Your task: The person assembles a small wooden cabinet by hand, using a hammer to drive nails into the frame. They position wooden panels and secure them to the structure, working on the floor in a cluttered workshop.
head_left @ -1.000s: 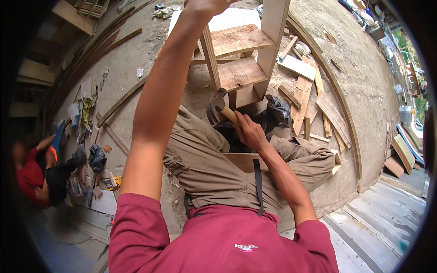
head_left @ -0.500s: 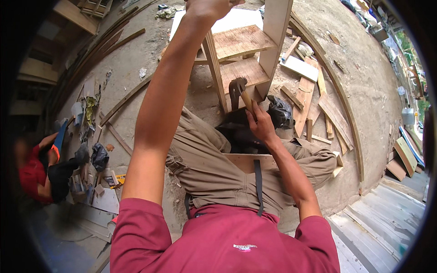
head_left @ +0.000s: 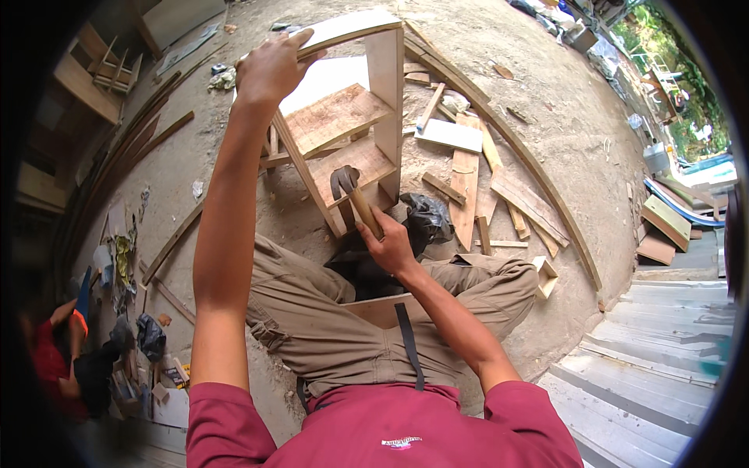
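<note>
A small wooden shelf unit (head_left: pixel 384 78) stands in front of my legs, with a white top and bare boards inside. My left hand (head_left: pixel 271 70) is at its upper left corner, the fingers closed over the edge of the top board. In my right hand (head_left: pixel 392 248) is a claw hammer (head_left: pixel 363 210), gripped by its wooden handle. The hammer's dark head is raised in front of the lower shelf board and overlaps the unit's near left upright in view. I cannot tell whether it touches the wood.
Offcuts and planks (head_left: pixel 466 183) lie right of the unit, beside a black plastic bag (head_left: pixel 427 217). A long curved-looking strip of wood (head_left: pixel 538 179) runs beyond them. Corrugated metal sheets (head_left: pixel 647 351) lie at lower right. Another person in red (head_left: pixel 51 343) is at far left.
The view has swung right, so the shelf unit and both hands appear farther left and lower. My left hand still holds the top; the hammer remains in my right hand.
</note>
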Demonstrator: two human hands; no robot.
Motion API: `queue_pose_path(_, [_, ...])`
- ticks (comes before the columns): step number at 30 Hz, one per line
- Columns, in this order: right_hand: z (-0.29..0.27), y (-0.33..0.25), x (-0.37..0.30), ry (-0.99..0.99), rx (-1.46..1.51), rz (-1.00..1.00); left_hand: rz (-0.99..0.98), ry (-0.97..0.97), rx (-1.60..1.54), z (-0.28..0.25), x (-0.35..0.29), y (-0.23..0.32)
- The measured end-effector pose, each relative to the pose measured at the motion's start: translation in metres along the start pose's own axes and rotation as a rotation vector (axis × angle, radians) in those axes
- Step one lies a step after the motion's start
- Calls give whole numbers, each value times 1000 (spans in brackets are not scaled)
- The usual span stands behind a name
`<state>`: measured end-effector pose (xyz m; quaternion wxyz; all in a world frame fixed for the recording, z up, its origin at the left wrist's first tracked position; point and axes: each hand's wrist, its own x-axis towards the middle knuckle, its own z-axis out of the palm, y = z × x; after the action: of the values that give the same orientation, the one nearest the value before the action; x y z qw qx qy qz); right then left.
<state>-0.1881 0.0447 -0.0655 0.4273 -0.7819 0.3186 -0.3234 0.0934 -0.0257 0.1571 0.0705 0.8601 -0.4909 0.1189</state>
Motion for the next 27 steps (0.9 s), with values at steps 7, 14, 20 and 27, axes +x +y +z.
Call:
queue_pose_path(7, [-22, -1, 38, -272, -76, 255, 33, -17, -76, 1, 4, 1])
queue_pose_path(14, [-23, -32, 132, -700, -147, 358, 141, 47, -56, -4, -3, 13])
queue_pose_path(20, [2, -62, 189, -923, -360, 449, 202, 169, -129, 2, -14, 10])
queue_pose_path(27, [1, -62, 191, -1037, -388, 425, 171, 146, -155, 3, -5, 10])
